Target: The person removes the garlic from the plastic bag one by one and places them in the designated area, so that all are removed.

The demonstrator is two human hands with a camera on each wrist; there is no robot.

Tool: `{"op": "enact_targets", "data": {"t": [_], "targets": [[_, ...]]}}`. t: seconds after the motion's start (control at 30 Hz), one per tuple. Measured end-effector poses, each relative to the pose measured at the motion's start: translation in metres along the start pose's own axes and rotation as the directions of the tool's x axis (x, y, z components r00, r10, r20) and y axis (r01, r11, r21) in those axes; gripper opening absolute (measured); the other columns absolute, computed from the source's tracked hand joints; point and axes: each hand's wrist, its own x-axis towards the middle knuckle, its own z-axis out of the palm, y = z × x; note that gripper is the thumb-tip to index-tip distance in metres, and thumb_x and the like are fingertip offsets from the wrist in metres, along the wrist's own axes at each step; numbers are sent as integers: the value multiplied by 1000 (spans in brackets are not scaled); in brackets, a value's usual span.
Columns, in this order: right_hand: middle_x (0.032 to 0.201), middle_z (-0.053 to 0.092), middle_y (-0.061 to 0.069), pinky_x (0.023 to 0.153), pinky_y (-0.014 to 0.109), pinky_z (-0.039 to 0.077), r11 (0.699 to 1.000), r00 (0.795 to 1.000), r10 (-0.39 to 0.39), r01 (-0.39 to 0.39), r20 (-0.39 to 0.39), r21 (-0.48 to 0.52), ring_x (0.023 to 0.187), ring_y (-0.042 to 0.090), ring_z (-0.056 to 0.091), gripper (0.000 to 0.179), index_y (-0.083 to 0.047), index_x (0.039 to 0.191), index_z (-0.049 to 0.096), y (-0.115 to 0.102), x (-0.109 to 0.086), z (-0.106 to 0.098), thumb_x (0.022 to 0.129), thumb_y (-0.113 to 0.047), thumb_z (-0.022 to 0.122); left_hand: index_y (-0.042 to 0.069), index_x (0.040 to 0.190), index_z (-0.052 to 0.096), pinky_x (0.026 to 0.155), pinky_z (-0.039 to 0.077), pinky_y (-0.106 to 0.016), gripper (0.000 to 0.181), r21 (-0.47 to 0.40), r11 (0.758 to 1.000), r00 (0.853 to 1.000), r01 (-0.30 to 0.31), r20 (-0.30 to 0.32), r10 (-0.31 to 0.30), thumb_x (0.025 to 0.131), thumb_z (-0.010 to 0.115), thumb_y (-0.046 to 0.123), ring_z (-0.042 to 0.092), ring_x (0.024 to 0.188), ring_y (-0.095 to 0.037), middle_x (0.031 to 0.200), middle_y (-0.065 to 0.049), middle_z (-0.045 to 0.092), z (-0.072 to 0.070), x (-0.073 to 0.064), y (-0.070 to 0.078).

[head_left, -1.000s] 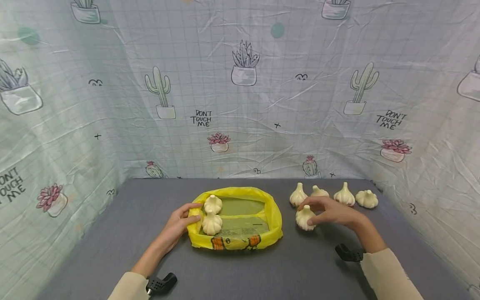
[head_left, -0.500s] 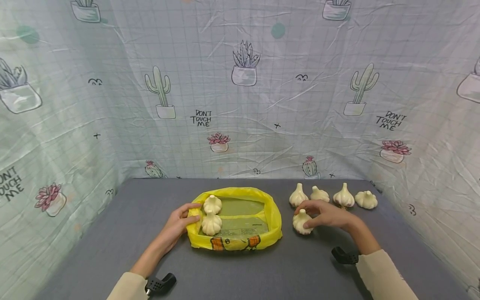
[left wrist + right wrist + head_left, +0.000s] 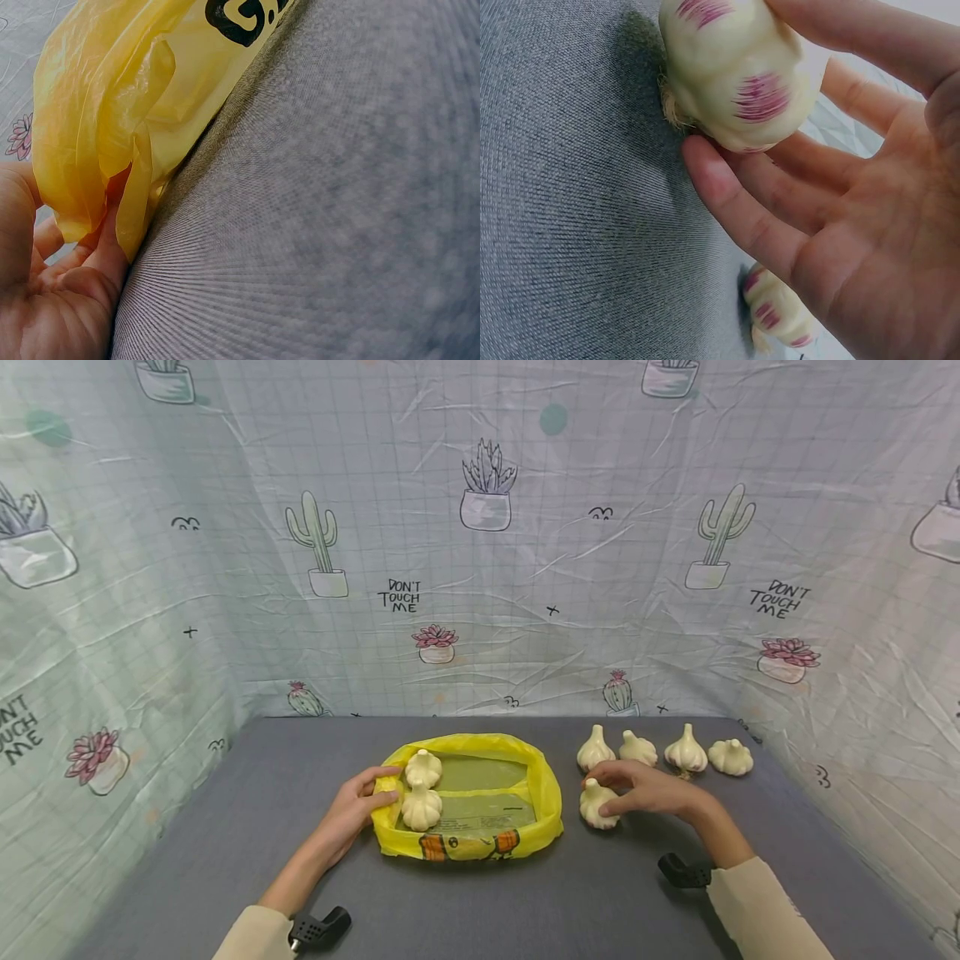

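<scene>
Listing from my remote station what the views yield, hard-to-see items first.

Item: left hand (image 3: 348, 810), gripping the left rim of a yellow bag (image 3: 553, 802); fingertips partly hidden by plastic in the left wrist view, where black lettering is cut off at the top.

Item: right hand (image 3: 652, 789), thumb and fingers closed around one garlic bulb (image 3: 597, 807). Its top is cut off in the right wrist view; purple streaks and a root tuft show. I cannot tell whether it touches the table (image 3: 495, 910).

Item: another bulb (image 3: 776, 309), partly covered by the palm in that view; I cannot tell which of the row it is.

Item: printed text on the bag's floor, too small for me to read.

Item: two bulbs inside the bag at its left end, the rear one (image 3: 423, 767) partly masked by the front one (image 3: 422, 808).

Item: four bulbs along the table's back edge toward the right corner: first (image 3: 595, 748), second (image 3: 637, 749), third (image 3: 687, 749), fourth (image 3: 731, 757). The right hand stands before the first two.

Item: cactus-print sheet (image 3: 360, 452), behind the back edge and along both sides.
</scene>
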Motion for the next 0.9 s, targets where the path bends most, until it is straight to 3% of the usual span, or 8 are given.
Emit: {"op": "enact_targets", "data": {"t": [0.23, 0.5, 0.77, 0.9], "targets": [[131, 62, 15, 97, 29, 48, 999, 999, 36, -37, -14, -28, 113, 10, 56, 39, -3, 129, 65, -1, -1, 0, 95, -18, 74, 6, 151, 49, 85, 57, -32, 51, -6, 1000, 1000, 0, 3, 0, 103, 64, 18, 63, 111, -20, 167, -20, 28, 0, 0, 0], [138, 58, 29, 99, 28, 50, 999, 1000, -6, 5, -17, -34, 123, 2, 56, 46, 6, 132, 61, -9, -8, -5, 93, -13, 75, 8, 150, 51, 88, 56, -32, 50, 12, 1000, 1000, -1, -7, 1, 103, 64, 19, 59, 121, -24, 170, -18, 22, -1, 0, -1], [132, 63, 23, 101, 28, 49, 998, 1000, -2, 2, 4, -62, 130, 37, 56, 43, 2, 128, 64, -9, -6, -4, 89, -12, 79, 6, 150, 50, 86, 57, -30, 49, 8, 1000, 1000, -4, -6, 4, 104, 63, 17, 61, 114, -20, 168, -20, 26, 0, -1, 0], [131, 63, 23, 98, 32, 52, 999, 1000, -8, 8, -8, -54, 126, 34, 58, 44, 3, 128, 64, -8, -6, -5, 88, -10, 79, 5, 150, 50, 85, 58, -30, 50, -2, 1000, 1000, -3, -3, 3, 103, 63, 17, 63, 112, -19, 166, -21, 29, 1, -1, 0]]}}
